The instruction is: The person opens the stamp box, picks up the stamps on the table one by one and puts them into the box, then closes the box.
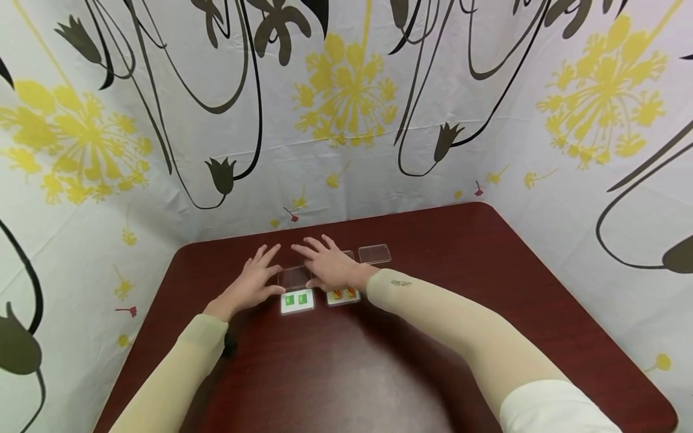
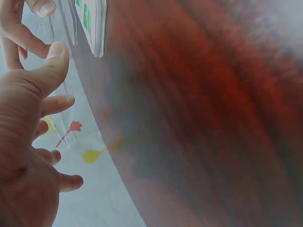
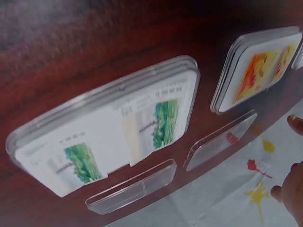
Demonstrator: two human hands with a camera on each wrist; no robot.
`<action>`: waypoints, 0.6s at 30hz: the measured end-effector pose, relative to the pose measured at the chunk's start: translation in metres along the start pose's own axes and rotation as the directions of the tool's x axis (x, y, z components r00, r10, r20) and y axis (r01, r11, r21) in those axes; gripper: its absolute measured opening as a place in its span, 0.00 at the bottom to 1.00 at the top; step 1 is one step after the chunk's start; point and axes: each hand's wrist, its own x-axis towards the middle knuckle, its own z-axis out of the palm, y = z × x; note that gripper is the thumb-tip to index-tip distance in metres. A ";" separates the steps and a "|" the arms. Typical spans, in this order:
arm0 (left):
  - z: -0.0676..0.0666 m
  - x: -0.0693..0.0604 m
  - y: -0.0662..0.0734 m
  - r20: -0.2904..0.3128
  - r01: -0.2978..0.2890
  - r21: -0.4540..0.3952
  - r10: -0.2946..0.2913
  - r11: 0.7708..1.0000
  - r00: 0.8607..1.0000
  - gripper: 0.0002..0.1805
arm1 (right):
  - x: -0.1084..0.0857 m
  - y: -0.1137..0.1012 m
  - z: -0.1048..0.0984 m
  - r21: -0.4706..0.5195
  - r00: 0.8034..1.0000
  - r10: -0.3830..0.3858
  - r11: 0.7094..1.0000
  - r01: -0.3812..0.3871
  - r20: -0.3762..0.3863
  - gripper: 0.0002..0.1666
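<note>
A clear rectangular plastic lid [image 1: 295,277] lies between my two hands, just beyond the case with green stamps [image 1: 297,300]. My left hand [image 1: 251,282] holds its left end, the thumb on the near edge and a finger on the far edge. In the left wrist view the lid [image 2: 70,90] stands edge-on beside the left thumb [image 2: 56,56]. At the lid's right end, my right hand [image 1: 330,264] grips with thumb and forefinger, other fingers spread. Just in front of this hand lies the case with orange stamps [image 1: 343,295], partly covered.
A third case with green landscape stamps [image 3: 113,142] shows in the right wrist view; my right arm hides it from the head view. Two more clear lids, one at the back right [image 1: 375,254], lie behind the cases. A patterned cloth [image 1: 346,174] borders the red-brown table [image 1: 346,373].
</note>
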 end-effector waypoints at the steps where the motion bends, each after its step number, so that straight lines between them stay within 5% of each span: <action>1: 0.001 -0.002 0.001 -0.002 0.000 0.004 0.000 1.000 1.000 0.29 | -0.001 -0.001 0.001 -0.001 1.000 -0.001 1.000 0.001 0.001 0.31; 18: 0.015 -0.022 0.012 0.029 -0.024 0.027 0.023 0.999 0.999 0.30 | -0.018 -0.019 0.007 -0.017 0.999 -0.050 0.999 0.051 0.001 0.32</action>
